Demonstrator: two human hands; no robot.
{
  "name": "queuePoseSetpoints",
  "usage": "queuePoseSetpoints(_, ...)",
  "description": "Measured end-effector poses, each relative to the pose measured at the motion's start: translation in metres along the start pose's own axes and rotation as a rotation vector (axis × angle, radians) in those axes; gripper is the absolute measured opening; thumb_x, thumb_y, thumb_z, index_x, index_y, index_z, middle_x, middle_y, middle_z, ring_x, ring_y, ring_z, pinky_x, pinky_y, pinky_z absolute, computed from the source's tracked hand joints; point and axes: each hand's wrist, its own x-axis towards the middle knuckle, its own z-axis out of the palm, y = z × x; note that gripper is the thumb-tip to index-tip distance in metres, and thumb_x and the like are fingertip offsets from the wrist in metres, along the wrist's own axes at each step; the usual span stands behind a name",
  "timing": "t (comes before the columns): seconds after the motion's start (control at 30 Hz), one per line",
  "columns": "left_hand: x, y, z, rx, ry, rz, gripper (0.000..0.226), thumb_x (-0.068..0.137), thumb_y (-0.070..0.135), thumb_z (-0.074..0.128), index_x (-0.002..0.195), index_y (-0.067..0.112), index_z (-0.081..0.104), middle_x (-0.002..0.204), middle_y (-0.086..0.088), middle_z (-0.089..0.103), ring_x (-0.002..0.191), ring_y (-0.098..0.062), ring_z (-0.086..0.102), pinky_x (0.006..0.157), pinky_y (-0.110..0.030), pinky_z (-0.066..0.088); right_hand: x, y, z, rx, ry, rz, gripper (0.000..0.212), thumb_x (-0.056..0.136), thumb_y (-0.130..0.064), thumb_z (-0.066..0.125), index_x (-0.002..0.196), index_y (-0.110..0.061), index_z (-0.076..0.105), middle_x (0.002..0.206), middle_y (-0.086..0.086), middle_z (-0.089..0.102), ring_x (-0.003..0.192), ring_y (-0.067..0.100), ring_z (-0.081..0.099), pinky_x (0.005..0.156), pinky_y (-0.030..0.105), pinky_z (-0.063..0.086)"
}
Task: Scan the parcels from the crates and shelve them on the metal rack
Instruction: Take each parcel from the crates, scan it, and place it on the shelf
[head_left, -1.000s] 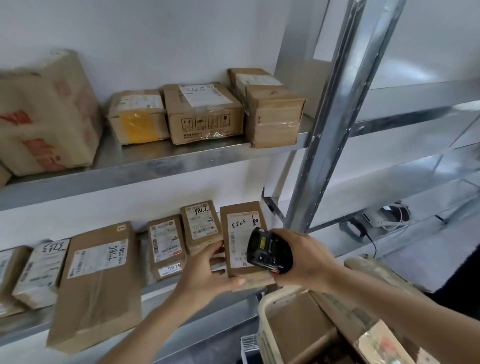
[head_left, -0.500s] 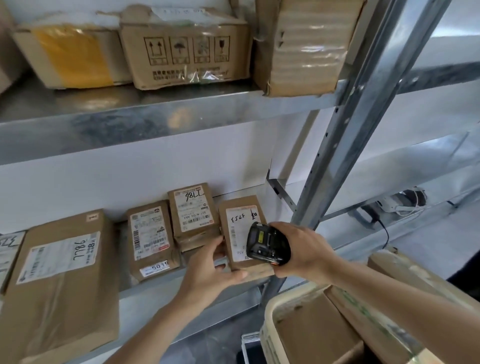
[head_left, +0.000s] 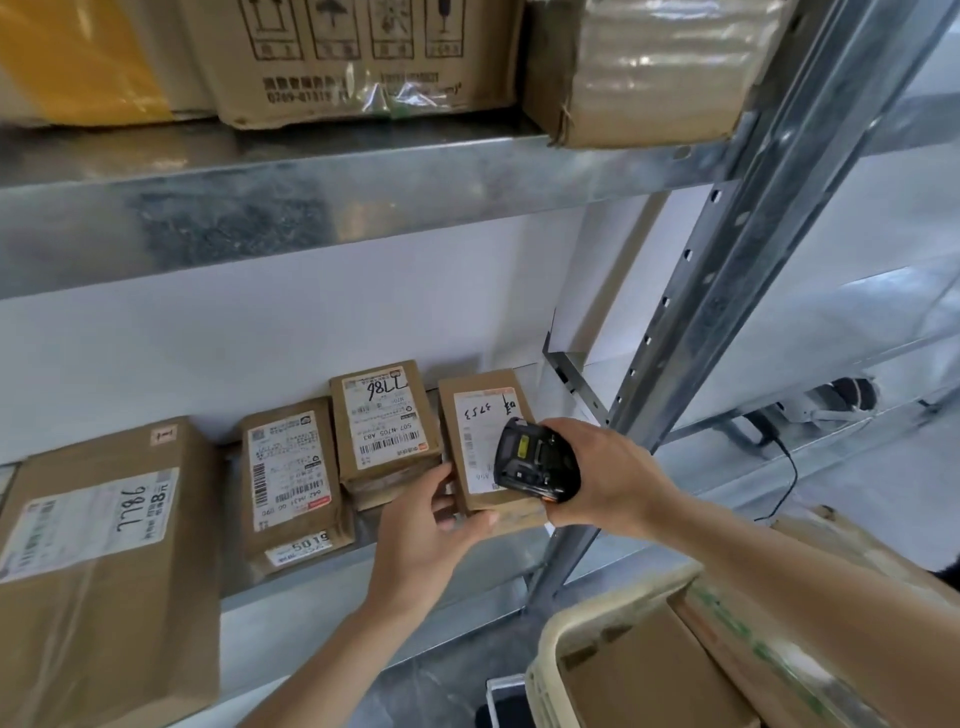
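- Left hand (head_left: 421, 540), fingers clamped, sets a labelled parcel (head_left: 485, 447) on the lower rack shelf (head_left: 332, 577).
- Right hand (head_left: 602, 480) grips a scanner (head_left: 535, 460).
- Several parcels shelved; the near crate (head_left: 550, 654) seemingly holds more.

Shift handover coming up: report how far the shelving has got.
Done: labelled parcels already lie on the rack's lower shelf. In hand: the left hand holds a parcel at the shelf edge; the right hand holds the scanner over it. Left: the crate still holds boxes.
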Motion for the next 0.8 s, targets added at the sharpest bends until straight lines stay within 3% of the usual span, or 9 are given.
queuePoseSetpoints(0.13,0.006,-0.002,0.006,-0.026,0.052,-0.014,0.058,0.075,0.007,0.088,0.11,0.044,0.061,0.101,0.023,0.073,0.094,0.003,0.071,0.077,-0.014,0.057,0.01,0.0,-0.003,0.0,0.005,0.005,0.074,0.064,-0.042,0.085,0.131,-0.04,0.053,0.103,-0.022,0.061,0.091,0.007,0.057,0.07,0.028,0.043)
queuePoseSetpoints(0.3,0.011,-0.01,0.008,-0.018,0.091,-0.002,0.045,0.079,0.008,0.085,0.121,0.019,0.071,0.104,0.015,0.076,0.093,0.002,0.072,0.078,-0.013,0.056,0.017,-0.002,0.002,0.014,0.012,0.034,0.072,0.064,-0.037,0.082,0.129,-0.036,0.053,0.101,-0.019,0.06,0.09,0.012,0.058,0.068,0.029,0.044)
queuePoseSetpoints(0.63,0.018,-0.011,0.015,0.008,0.189,0.019,0.041,0.077,0.015,0.087,0.114,0.024,0.072,0.1,0.019,0.074,0.089,0.004,0.072,0.078,-0.012,0.056,0.037,-0.008,-0.002,-0.019,-0.011,0.046,0.075,0.065,-0.036,0.084,0.133,-0.032,0.051,0.109,-0.015,0.061,0.097,0.016,0.06,0.081,0.037,0.054)
queuePoseSetpoints(0.8,0.021,-0.014,0.017,0.032,0.23,0.023,0.04,0.076,0.022,0.088,0.114,0.019,0.075,0.1,0.017,0.076,0.088,0.003,0.073,0.081,-0.019,0.06,0.04,-0.008,-0.001,0.007,-0.007,0.035,0.075,0.067,-0.034,0.084,0.135,-0.03,0.05,0.107,-0.014,0.059,0.094,0.014,0.056,0.071,0.03,0.046)
